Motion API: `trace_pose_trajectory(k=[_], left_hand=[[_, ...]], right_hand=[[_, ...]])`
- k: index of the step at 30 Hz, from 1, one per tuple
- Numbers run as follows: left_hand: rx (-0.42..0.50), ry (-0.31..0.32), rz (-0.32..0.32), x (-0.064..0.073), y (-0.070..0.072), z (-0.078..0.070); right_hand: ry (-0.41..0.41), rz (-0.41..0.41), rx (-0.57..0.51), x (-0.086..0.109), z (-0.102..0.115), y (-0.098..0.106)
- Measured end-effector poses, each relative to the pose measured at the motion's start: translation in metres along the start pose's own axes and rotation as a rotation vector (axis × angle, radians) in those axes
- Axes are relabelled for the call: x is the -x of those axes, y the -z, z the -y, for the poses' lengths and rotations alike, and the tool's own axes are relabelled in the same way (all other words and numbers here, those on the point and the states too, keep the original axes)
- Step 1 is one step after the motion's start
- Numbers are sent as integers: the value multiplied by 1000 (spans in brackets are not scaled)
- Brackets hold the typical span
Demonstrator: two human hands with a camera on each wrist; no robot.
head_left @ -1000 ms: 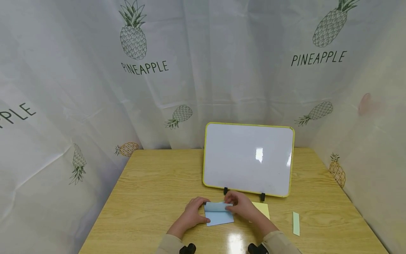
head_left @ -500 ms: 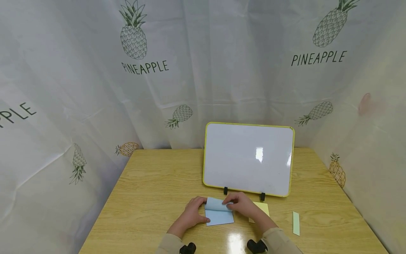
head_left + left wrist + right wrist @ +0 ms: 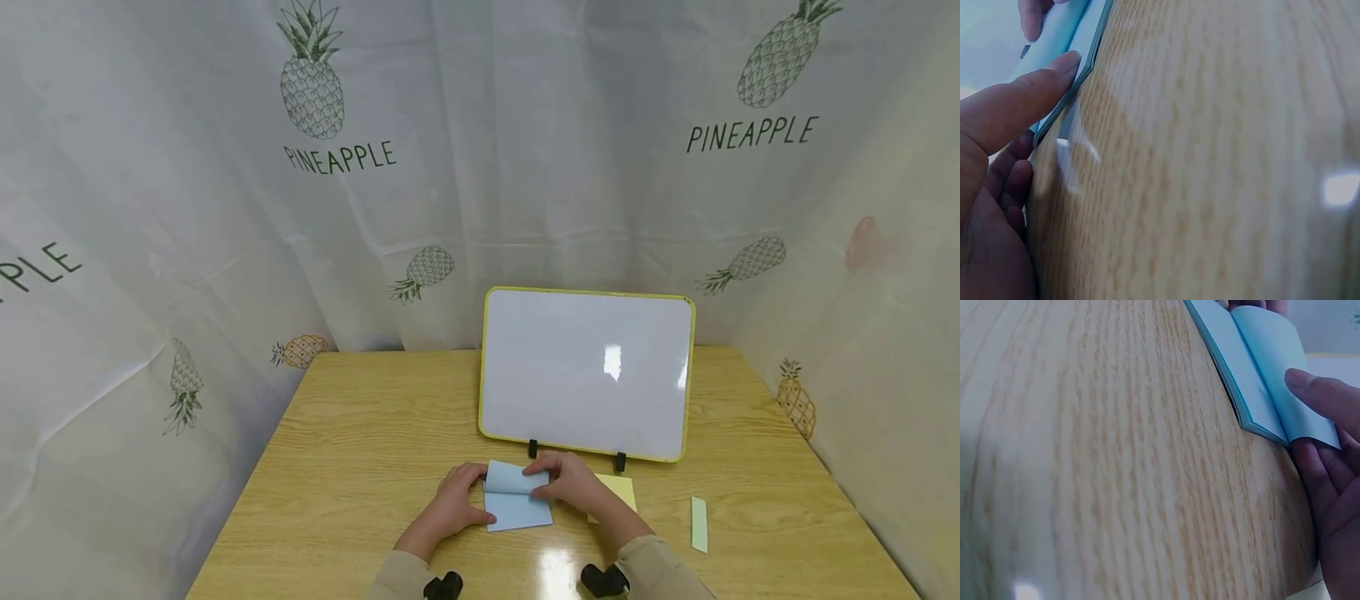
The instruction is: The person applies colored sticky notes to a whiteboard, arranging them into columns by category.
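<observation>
A light-blue sticky note pad (image 3: 517, 513) lies flat on the wooden table in the head view, its top sheet (image 3: 510, 477) curved up along the far side. My left hand (image 3: 452, 505) grips the pad's left side, with the thumb (image 3: 1047, 84) pressed on the near left corner and the fingers round toward the far corner. With thumb and fingers, my right hand (image 3: 572, 483) pinches the right end of the raised sheet. In the right wrist view the thumb lies on the sheet's face (image 3: 1266, 350) and other fingers are behind it.
A whiteboard (image 3: 585, 375) with a yellow frame stands on black feet behind the hands. Yellow paper (image 3: 617, 490) lies partly under the right forearm. A pale green strip (image 3: 699, 524) lies further right. A pineapple-print curtain (image 3: 525, 167) surrounds the table (image 3: 360, 417).
The top sheet has been raised further, from a small fold to a taller curve standing away from the pad. My right hand keeps pinching it; the left hand has stayed in place.
</observation>
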State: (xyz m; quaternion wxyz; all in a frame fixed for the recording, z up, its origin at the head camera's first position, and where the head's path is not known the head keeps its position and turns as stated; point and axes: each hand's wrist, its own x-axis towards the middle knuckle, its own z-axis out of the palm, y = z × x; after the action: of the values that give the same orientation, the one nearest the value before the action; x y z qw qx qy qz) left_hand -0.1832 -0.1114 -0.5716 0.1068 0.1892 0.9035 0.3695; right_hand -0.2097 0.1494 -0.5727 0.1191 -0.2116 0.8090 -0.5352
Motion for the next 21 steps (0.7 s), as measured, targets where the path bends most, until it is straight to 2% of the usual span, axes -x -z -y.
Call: trace_pose_trajectory(k=[9, 21], left_hand=[[1, -1, 1, 1, 0, -1], [-84, -28, -12, -1, -1, -2]], right_hand=[[-41, -29, 21, 0, 3, 0], [-95, -93, -5, -2, 0, 6]])
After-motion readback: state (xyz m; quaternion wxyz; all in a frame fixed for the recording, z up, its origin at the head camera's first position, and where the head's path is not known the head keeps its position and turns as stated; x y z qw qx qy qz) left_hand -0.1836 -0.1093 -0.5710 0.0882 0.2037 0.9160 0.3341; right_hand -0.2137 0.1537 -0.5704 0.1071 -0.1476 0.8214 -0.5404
